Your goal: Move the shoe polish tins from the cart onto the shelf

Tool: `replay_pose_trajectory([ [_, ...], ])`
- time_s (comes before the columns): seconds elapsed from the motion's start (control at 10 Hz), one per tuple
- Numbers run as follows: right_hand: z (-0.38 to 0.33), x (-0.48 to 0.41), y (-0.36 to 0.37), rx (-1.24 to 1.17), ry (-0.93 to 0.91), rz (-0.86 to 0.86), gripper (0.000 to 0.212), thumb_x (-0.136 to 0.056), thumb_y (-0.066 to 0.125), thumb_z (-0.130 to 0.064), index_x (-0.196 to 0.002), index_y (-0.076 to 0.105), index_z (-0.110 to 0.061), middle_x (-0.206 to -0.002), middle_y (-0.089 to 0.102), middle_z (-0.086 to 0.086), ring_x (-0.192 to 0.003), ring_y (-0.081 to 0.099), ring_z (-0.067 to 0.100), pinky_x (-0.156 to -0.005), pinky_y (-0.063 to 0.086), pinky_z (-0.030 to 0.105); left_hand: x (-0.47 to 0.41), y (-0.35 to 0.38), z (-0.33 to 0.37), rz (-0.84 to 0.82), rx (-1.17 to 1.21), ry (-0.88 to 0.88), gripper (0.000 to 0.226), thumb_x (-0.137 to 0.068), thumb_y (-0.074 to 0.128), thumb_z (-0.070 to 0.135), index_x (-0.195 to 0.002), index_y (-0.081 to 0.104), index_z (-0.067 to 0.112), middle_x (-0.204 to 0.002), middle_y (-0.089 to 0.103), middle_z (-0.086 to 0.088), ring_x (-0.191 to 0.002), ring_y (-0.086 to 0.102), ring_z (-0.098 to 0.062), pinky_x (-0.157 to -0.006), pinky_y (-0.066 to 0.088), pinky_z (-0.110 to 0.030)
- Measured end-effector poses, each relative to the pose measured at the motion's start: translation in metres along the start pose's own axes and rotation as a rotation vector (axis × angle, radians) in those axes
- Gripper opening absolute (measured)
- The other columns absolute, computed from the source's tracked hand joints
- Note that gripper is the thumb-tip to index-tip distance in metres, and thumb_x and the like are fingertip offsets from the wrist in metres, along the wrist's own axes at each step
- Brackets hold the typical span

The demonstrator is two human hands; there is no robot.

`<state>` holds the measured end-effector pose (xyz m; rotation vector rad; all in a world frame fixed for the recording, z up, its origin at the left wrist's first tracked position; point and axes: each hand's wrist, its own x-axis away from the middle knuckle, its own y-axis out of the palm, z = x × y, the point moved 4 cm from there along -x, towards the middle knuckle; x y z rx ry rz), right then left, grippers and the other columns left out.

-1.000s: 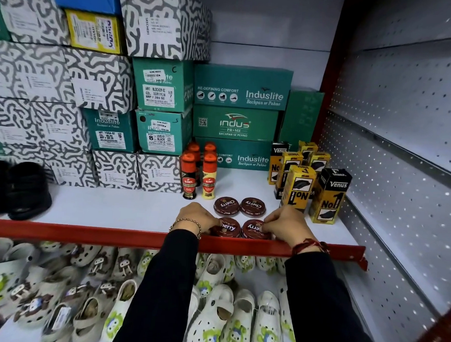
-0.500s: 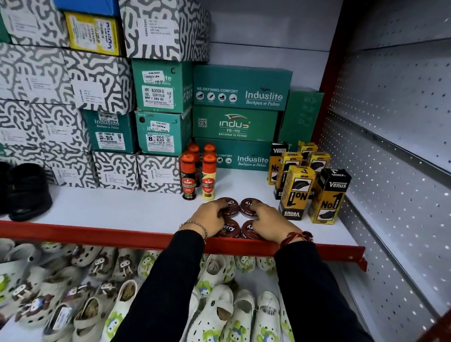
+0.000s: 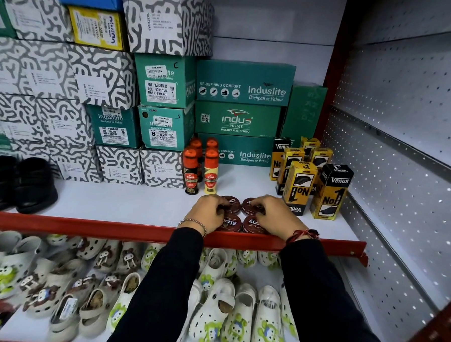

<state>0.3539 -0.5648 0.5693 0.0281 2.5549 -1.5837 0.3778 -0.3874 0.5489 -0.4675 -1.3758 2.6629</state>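
Observation:
Several round brown shoe polish tins lie flat in a tight square near the front of the white shelf [image 3: 113, 204]. My left hand [image 3: 208, 212] curls its fingertips onto the back left tin [image 3: 232, 202]. My right hand [image 3: 277, 217] does the same on the back right tin [image 3: 248, 206]. The front left tin [image 3: 231, 223] and front right tin [image 3: 250, 224] sit between my hands, partly covered by them, just behind the red shelf lip [image 3: 85, 225]. The cart is out of view.
Kiwi polish bottles [image 3: 191, 174] stand just behind the tins, and yellow-black Venus boxes [image 3: 327, 194] to their right. Stacked shoe boxes [image 3: 237, 119] fill the back. Black shoes [image 3: 17, 183] sit far left. White clogs [image 3: 212, 301] crowd the lower shelf. A perforated wall [image 3: 403, 154] closes the right.
Both hands have moved from the front pair of tins, by the red lip, back onto the rear pair. The tins now sit closer together.

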Motion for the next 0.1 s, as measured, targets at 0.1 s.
replay_pose_trajectory([
  [0.1, -0.0022, -0.0008, -0.0082, -0.033, -0.035, 0.115, 0.045, -0.090, 0.053, -0.008, -0.133, 0.060, -0.018, -0.138, 0.058, 0.006, -0.126, 0.055, 0.022, -0.111, 0.041, 0.036, -0.0024, -0.0044, 0.0039, 0.062, 0.012, 0.028, 0.042, -0.090, 0.052, 0.008, -0.128, 0.066, 0.016, -0.135, 0.064, -0.003, -0.126, 0.060, -0.020, -0.109, 0.045, -0.028],
])
